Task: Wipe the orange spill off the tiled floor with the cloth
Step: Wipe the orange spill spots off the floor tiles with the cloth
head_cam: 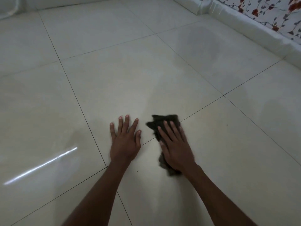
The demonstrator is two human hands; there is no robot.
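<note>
A dark crumpled cloth (164, 122) lies on the pale tiled floor (146, 70), across a grout line. My right hand (175, 144) lies flat on top of the cloth, fingers straight, pressing it to the tile; hand and cloth look slightly blurred. My left hand (125, 139) rests flat on the floor just left of the cloth, fingers spread, holding nothing. No orange spill is plainly visible; only a faint warm tint shows on the tile near the cloth.
A white skirting (244, 22) runs along the right, with red-flowered fabric (268, 12) above it. A bright streak of reflected light (40, 165) lies on the tiles at the left. Dark grout lines cross the floor.
</note>
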